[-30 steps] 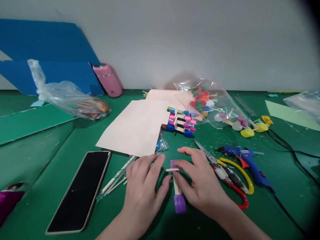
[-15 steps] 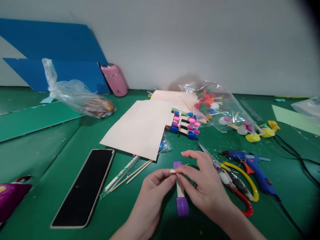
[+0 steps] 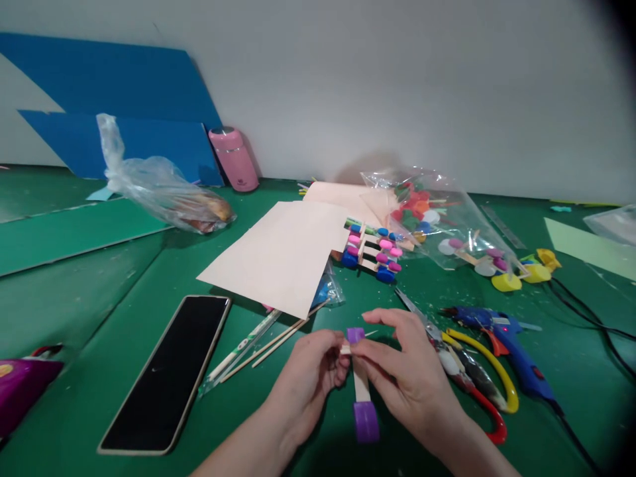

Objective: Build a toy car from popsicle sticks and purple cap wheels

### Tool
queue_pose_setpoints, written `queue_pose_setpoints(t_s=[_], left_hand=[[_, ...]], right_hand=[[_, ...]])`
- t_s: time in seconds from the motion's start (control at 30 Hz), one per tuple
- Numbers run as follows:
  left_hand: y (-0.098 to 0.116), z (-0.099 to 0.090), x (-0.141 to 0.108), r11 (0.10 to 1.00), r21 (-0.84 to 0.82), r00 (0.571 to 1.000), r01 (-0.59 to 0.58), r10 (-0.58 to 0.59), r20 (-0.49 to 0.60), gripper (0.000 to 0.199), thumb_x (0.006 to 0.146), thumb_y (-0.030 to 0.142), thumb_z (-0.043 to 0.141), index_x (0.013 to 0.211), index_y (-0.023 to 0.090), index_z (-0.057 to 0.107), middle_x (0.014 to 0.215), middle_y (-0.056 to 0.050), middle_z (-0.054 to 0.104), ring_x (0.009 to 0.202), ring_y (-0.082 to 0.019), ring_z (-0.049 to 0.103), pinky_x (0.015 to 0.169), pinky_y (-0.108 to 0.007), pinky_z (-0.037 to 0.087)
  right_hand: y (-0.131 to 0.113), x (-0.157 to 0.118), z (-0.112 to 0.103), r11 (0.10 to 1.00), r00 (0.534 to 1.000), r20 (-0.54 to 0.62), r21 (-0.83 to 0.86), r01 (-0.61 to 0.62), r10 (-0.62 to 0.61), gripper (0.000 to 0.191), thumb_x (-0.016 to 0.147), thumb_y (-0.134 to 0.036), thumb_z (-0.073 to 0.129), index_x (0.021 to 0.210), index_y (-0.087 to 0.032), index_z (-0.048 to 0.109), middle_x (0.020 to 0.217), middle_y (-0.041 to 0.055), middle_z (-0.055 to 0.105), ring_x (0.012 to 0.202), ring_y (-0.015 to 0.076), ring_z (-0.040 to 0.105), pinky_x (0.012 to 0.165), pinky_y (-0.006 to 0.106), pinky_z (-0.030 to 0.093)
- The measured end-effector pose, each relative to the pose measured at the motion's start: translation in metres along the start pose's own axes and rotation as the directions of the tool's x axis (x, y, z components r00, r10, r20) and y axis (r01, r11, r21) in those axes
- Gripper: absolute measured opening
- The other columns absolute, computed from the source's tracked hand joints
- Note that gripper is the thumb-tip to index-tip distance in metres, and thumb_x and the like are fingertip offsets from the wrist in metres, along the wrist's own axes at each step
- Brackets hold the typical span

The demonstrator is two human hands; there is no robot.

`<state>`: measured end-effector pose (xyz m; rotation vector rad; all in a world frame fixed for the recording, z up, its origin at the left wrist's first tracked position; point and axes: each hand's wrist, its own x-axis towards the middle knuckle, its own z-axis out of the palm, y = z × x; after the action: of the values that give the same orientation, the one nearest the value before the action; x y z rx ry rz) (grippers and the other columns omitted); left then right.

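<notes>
My right hand (image 3: 402, 371) pinches a small pale wooden piece (image 3: 346, 349) between thumb and forefinger, above a wooden stick (image 3: 361, 381). Purple rounded parts sit at the stick's two ends, one at the far end (image 3: 356, 335) and a larger one at the near end (image 3: 366, 422). Close on the left is my left hand (image 3: 311, 377), its fingers curled by the small piece; whether they touch it is hard to tell. The stick lies between both hands on the green table.
Scissors (image 3: 422, 315), pliers (image 3: 489, 371) and a blue glue gun (image 3: 511, 331) lie right. A phone (image 3: 166, 374) and skewers (image 3: 273, 346) lie left. Beyond are cream paper (image 3: 278, 252), colourful stick pieces (image 3: 372, 250), a clear bag (image 3: 452, 218) and a pink bottle (image 3: 236, 159).
My left hand's thumb and fingers have turned and drawn slightly back from the small piece. The whole view has shifted slightly.
</notes>
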<state>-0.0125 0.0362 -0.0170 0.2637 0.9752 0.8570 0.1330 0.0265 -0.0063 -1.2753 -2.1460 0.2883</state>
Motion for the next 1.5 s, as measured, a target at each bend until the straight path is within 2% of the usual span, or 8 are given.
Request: queue_pose_setpoints(t_s=[0.23, 0.4, 0.73, 0.97, 1.07, 1.17, 1.27, 1.5], left_hand=[[0.006, 0.000, 0.003, 0.994, 0.098, 0.998, 0.051, -0.055, 0.036, 0.012, 0.061, 0.016, 0.057, 0.050, 0.012, 0.054, 0.042, 0.004, 0.044, 0.040, -0.005, 0.038, 0.044, -0.018, 0.030], [0.007, 0.002, 0.002, 0.990, 0.139, 0.999, 0.030, -0.034, 0.027, 0.013, 0.060, 0.020, 0.059, 0.051, 0.013, 0.053, 0.041, 0.006, 0.041, 0.040, -0.005, 0.036, 0.045, -0.019, 0.027], [0.004, 0.001, -0.001, 0.949, 0.280, 0.988, -0.146, 0.152, 0.001, 0.011, 0.062, 0.013, 0.052, 0.051, 0.016, 0.051, 0.043, 0.006, 0.042, 0.046, -0.008, 0.035, 0.049, -0.022, 0.026], [0.008, 0.000, -0.007, 0.826, 0.460, 0.932, -0.327, 0.361, 0.016, 0.014, 0.068, 0.013, 0.054, 0.054, 0.016, 0.052, 0.052, 0.005, 0.046, 0.053, -0.009, 0.038, 0.053, -0.020, 0.030], [0.009, -0.003, -0.008, 0.860, 0.402, 0.944, -0.313, 0.328, 0.033, 0.016, 0.072, 0.019, 0.056, 0.056, 0.015, 0.055, 0.053, 0.003, 0.050, 0.055, -0.010, 0.042, 0.056, -0.021, 0.033], [0.007, -0.005, -0.009, 0.944, 0.243, 0.975, -0.224, 0.216, 0.061, 0.013, 0.074, 0.023, 0.057, 0.065, 0.014, 0.060, 0.058, 0.000, 0.055, 0.057, -0.012, 0.048, 0.060, -0.024, 0.037], [0.003, -0.005, -0.012, 0.987, 0.096, 0.990, -0.128, 0.121, 0.074, 0.013, 0.076, 0.024, 0.057, 0.070, 0.013, 0.061, 0.062, -0.002, 0.058, 0.058, -0.012, 0.051, 0.061, -0.025, 0.039], [-0.005, -0.002, -0.014, 0.993, 0.056, 0.993, -0.099, 0.096, 0.067, 0.011, 0.074, 0.020, 0.060, 0.066, 0.012, 0.061, 0.057, -0.001, 0.058, 0.056, -0.010, 0.051, 0.059, -0.022, 0.040]], right_hand=[[-0.002, 0.002, 0.000, 1.000, 1.000, -0.022, -0.012, 0.004, -0.004, 0.017, 0.076, -0.012, 0.057, 0.083, -0.023, 0.067, 0.103, 0.0075, 0.055, 0.094, 0.0212, 0.049, 0.078, 0.038, 0.045], [-0.001, 0.001, 0.000, 0.999, 1.000, -0.009, -0.032, 0.020, -0.021, 0.015, 0.075, -0.013, 0.057, 0.082, -0.023, 0.067, 0.102, 0.0074, 0.056, 0.094, 0.0214, 0.050, 0.076, 0.038, 0.046], [0.000, 0.000, 0.000, 0.999, 0.999, 0.021, -0.031, 0.037, -0.036, 0.014, 0.077, -0.014, 0.055, 0.084, -0.019, 0.065, 0.101, 0.0094, 0.054, 0.095, 0.0221, 0.048, 0.078, 0.038, 0.045], [0.000, 0.000, 0.000, 0.999, 1.000, -0.010, -0.028, 0.029, -0.029, 0.015, 0.078, -0.015, 0.054, 0.085, -0.022, 0.065, 0.101, 0.0082, 0.055, 0.093, 0.0220, 0.049, 0.071, 0.035, 0.046], [-0.002, 0.001, 0.000, 1.000, 1.000, -0.002, -0.022, 0.013, -0.013, 0.015, 0.077, -0.016, 0.055, 0.084, -0.023, 0.066, 0.100, 0.0072, 0.054, 0.093, 0.0219, 0.049, 0.073, 0.035, 0.046], [-0.003, 0.000, 0.001, 1.000, 1.000, -0.011, -0.013, 0.000, 0.000, 0.015, 0.077, -0.016, 0.056, 0.084, -0.024, 0.066, 0.100, 0.0069, 0.054, 0.093, 0.0219, 0.048, 0.071, 0.035, 0.045], [-0.002, -0.001, 0.001, 1.000, 1.000, -0.024, 0.006, 0.007, -0.006, 0.016, 0.076, -0.013, 0.056, 0.084, -0.023, 0.066, 0.102, 0.0072, 0.052, 0.093, 0.0217, 0.048, 0.071, 0.034, 0.045], [-0.003, -0.002, 0.002, 0.999, 0.999, -0.040, 0.006, -0.034, 0.034, 0.018, 0.076, -0.014, 0.056, 0.084, -0.025, 0.068, 0.099, 0.0064, 0.054, 0.092, 0.0222, 0.048, 0.068, 0.034, 0.045]])
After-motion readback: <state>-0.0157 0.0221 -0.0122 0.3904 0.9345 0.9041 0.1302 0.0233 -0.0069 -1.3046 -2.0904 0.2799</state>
